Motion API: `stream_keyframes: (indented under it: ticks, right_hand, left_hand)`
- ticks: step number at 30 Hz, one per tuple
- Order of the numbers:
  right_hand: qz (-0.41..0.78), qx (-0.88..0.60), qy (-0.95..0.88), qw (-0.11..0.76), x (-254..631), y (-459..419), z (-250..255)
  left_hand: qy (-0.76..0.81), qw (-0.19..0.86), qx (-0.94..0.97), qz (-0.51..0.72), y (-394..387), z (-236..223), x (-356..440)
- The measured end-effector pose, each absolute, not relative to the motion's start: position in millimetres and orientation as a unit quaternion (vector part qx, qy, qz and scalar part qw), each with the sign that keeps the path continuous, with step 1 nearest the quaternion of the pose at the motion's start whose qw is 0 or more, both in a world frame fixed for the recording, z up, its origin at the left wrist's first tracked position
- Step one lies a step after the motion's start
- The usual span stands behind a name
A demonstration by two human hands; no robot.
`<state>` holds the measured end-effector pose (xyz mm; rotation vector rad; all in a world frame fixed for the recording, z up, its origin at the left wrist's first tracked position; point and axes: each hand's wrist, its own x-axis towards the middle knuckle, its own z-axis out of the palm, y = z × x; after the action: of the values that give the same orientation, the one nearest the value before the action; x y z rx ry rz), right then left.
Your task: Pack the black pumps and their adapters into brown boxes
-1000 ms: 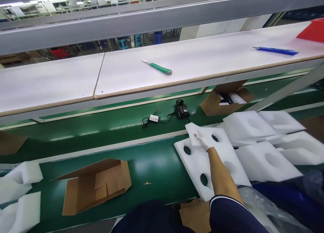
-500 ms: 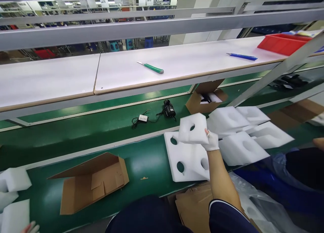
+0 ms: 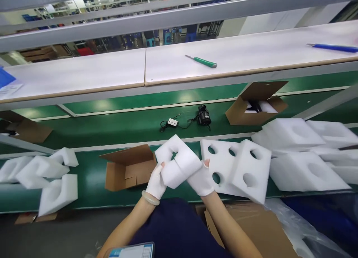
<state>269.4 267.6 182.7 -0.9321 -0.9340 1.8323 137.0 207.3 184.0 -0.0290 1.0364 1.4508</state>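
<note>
Both hands wear white gloves and meet in front of me over the green bench. My left hand [image 3: 156,182] grips a white foam block with a curved notch [image 3: 169,174]. My right hand [image 3: 201,180] is closed on another white foam block [image 3: 188,159], pressed against the first, a small gap showing between their notches. Left of them an open cardboard box [image 3: 132,166] lies on the bench. To the right are flat white foam pieces with round holes [image 3: 251,172], one leaning on another.
Foam blocks are piled at the right [image 3: 307,168] and left [image 3: 58,190]. Behind sit a black motor-like device [image 3: 203,116] with a cable and small white box [image 3: 172,122], and an open carton [image 3: 254,108]. The raised shelf [image 3: 167,69] carries a green-handled knife [image 3: 205,62] and blue pen-like tool [image 3: 334,47].
My right hand has brought a foam block leftward from the right-hand stack. My left hand has come from the far left with a notched block, and the two blocks now meet.
</note>
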Motion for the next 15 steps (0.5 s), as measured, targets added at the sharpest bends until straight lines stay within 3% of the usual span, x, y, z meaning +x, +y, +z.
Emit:
stream_keyframes:
  ticks: [4,7,9,13,15]
  right_hand:
    - [0.703,-0.385,-0.409,0.436,256.8,230.0,171.8]
    - [0.637,-0.442,-0.450,0.443,258.1,225.4,177.3]
    - [0.603,-0.462,-0.470,0.450,263.8,232.4,186.3]
    - [0.585,-0.490,-0.496,0.414,277.5,255.2,191.6]
    - [0.595,-0.513,-0.480,0.391,282.2,265.3,179.2]
  left_hand:
    - [0.438,0.610,0.007,0.660,197.5,187.4,140.1]
    - [0.470,0.623,0.182,0.599,181.1,189.7,131.0]
    - [0.578,0.526,0.347,0.519,165.6,181.1,115.6]
    - [0.780,0.194,0.554,0.219,135.5,140.0,67.5]
    - [0.806,0.128,0.574,0.064,126.5,117.6,41.5]
